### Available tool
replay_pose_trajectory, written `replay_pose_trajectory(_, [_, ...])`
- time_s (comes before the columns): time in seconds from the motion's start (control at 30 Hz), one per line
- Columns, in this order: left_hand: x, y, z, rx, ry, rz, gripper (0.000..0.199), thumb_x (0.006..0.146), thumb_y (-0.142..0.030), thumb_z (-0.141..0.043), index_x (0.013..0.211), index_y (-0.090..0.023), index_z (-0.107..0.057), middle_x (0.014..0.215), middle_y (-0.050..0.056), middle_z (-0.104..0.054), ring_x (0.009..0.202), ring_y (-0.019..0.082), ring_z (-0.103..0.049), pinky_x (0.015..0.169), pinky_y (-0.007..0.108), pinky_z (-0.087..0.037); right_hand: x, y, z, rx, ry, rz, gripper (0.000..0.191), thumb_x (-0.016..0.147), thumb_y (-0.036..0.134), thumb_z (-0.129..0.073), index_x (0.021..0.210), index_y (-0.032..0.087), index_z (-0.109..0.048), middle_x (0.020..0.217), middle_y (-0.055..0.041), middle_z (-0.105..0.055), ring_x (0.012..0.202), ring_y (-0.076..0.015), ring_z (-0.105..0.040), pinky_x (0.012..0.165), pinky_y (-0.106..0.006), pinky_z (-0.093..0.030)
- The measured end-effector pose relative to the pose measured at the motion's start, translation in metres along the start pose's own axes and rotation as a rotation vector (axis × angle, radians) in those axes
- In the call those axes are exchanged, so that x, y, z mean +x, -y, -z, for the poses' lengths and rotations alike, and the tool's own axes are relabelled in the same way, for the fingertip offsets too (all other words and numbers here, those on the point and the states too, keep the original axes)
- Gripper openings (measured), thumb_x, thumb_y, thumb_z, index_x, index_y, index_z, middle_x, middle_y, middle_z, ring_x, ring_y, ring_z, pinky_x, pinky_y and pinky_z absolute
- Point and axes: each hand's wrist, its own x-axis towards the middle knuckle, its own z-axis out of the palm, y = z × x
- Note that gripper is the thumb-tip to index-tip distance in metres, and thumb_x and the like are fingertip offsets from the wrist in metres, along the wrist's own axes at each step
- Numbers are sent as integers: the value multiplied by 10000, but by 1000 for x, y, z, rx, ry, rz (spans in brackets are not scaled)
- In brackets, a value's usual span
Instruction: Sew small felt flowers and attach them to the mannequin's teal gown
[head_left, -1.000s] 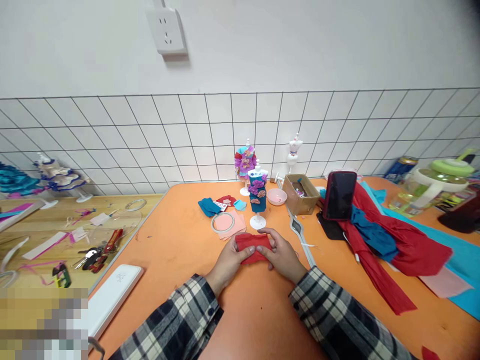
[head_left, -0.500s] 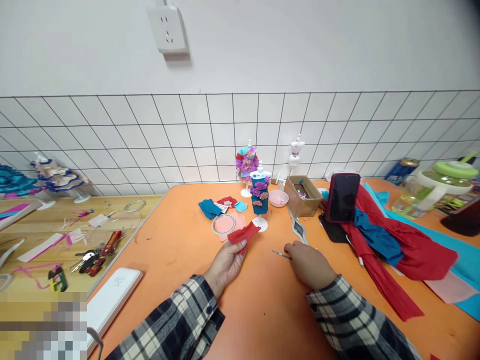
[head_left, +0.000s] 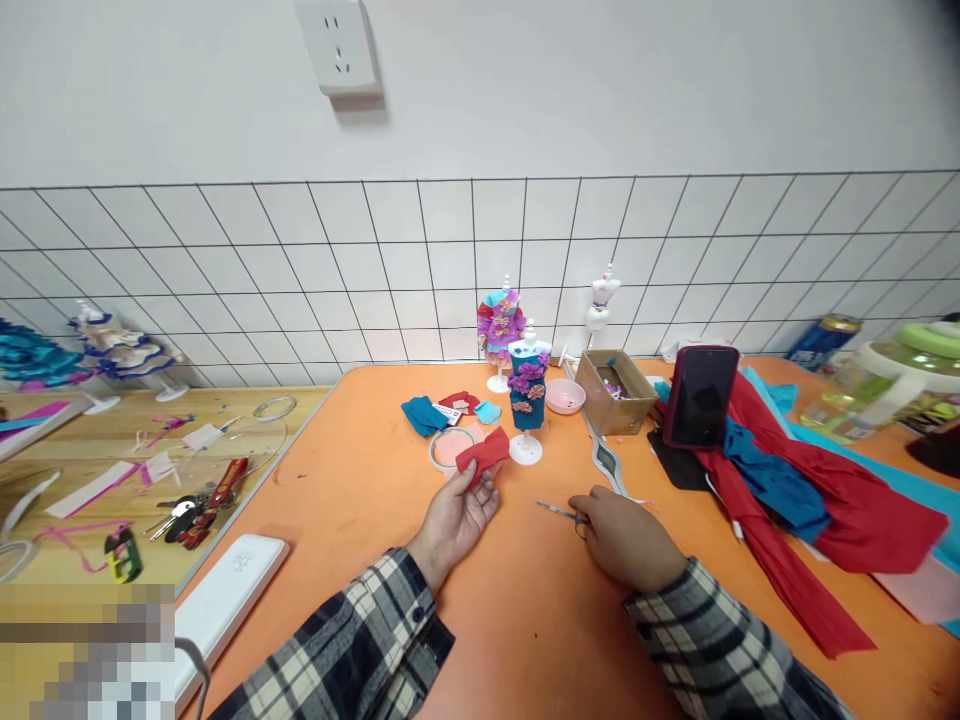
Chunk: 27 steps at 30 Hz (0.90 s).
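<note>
A small piece of red fabric point(head_left: 484, 453) is pinched between the thumb and fingers of my left hand point(head_left: 456, 515), which is turned palm up over the orange table. To its right, my right hand point(head_left: 626, 537) holds small metal scissors point(head_left: 559, 510) by the handles, close to the tabletop, blades pointing left. Just beyond the hands stands a small white dress form in a blue dress with purple and pink flowers point(head_left: 527, 392). A round ring point(head_left: 452, 450) lies behind the red fabric, near pink, teal point(head_left: 424, 416) and red scraps.
Behind are a pink bowl point(head_left: 565, 396), a cardboard box point(head_left: 616, 392) and two more dress forms. A phone point(head_left: 702, 397) stands at the right, beside red and blue cloth point(head_left: 877, 510) and a jug point(head_left: 874, 385). A white power bank point(head_left: 232, 590) lies at the left.
The red fabric in my left hand has turned and looks more compact, and that hand's fingers show more. My right hand has shifted slightly with the scissors. The whole view has moved a little.
</note>
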Motion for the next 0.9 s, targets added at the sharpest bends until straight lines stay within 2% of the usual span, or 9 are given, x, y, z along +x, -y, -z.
replay_pose_trajectory(0.07, [3, 0, 1, 35, 22, -45, 57, 864, -141, -613, 916, -157, -597, 783, 34, -708, 615, 104, -662, 610, 223, -559, -2, 2, 0, -20, 26, -8, 192, 852, 108, -472, 970, 182, -605, 940, -81, -617, 850, -217, -632, 618, -283, -338])
replay_pose_trajectory(0.2, [4, 3, 2, 140, 70, -117, 250, 750, -39, -698, 947, -154, -594, 827, 23, -708, 631, 83, -655, 625, 191, -554, 0, 16, -4, -87, 8, -48, 244, 874, 39, -388, 964, 155, -583, 915, -95, -625, 793, -210, -642, 583, -285, -312])
replay_pose_trajectory(0.33, [3, 5, 3, 236, 65, -190, 343, 680, -57, -767, 955, -162, -591, 787, -7, -691, 633, 78, -649, 634, 187, -559, 7, 27, -8, -40, -19, -58, 195, 893, 107, -412, 961, 160, -586, 935, -88, -627, 768, -195, -636, 568, -283, -299])
replay_pose_trajectory(0.47, [1, 7, 4, 297, 75, -230, 404, 641, -99, -812, 970, -170, -589, 819, -14, -689, 631, 71, -642, 628, 183, -556, 13, 25, -10, 153, -87, -30, 183, 875, 151, -443, 972, 190, -594, 927, -46, -639, 794, -159, -609, 621, -257, -331])
replay_pose_trajectory(0.6, [-2, 8, 1, 334, 76, -262, 410, 633, -122, -824, 964, -174, -586, 817, -25, -678, 633, 64, -629, 634, 181, -544, 14, 17, -15, 466, -95, 40, 182, 752, 114, -532, 891, 191, -620, 784, 5, -626, 738, -128, -567, 649, -235, -368])
replay_pose_trajectory(0.67, [-4, 9, 0, 352, 75, -274, 405, 633, -133, -827, 953, -175, -583, 806, -32, -670, 625, 61, -618, 633, 184, -536, 13, 16, -17, 656, -6, 19, 208, 726, 138, -552, 908, 190, -638, 721, 18, -595, 648, -120, -535, 587, -232, -383])
replay_pose_trajectory(0.73, [-5, 10, -1, 369, 80, -284, 403, 632, -141, -830, 946, -177, -581, 799, -36, -665, 627, 64, -612, 635, 190, -530, 11, 18, -19, 884, 151, -25, 211, 724, 209, -583, 927, 183, -636, 705, 19, -570, 590, -115, -520, 496, -217, -389])
replay_pose_trajectory(0.83, [-6, 11, -1, 397, 103, -295, 377, 646, -155, -824, 937, -177, -585, 821, -25, -668, 647, 75, -608, 644, 202, -521, 8, 25, -16, 1169, 338, -63, 245, 739, 313, -585, 940, 173, -587, 803, -8, -597, 561, -112, -557, 376, -182, -365])
replay_pose_trajectory(0.9, [-7, 11, -1, 419, 122, -301, 355, 660, -166, -816, 935, -175, -593, 846, -14, -671, 654, 79, -600, 647, 209, -514, 7, 30, -13, 1250, 398, -24, 264, 751, 345, -576, 953, 176, -551, 826, -8, -603, 501, -91, -550, 330, -161, -336])
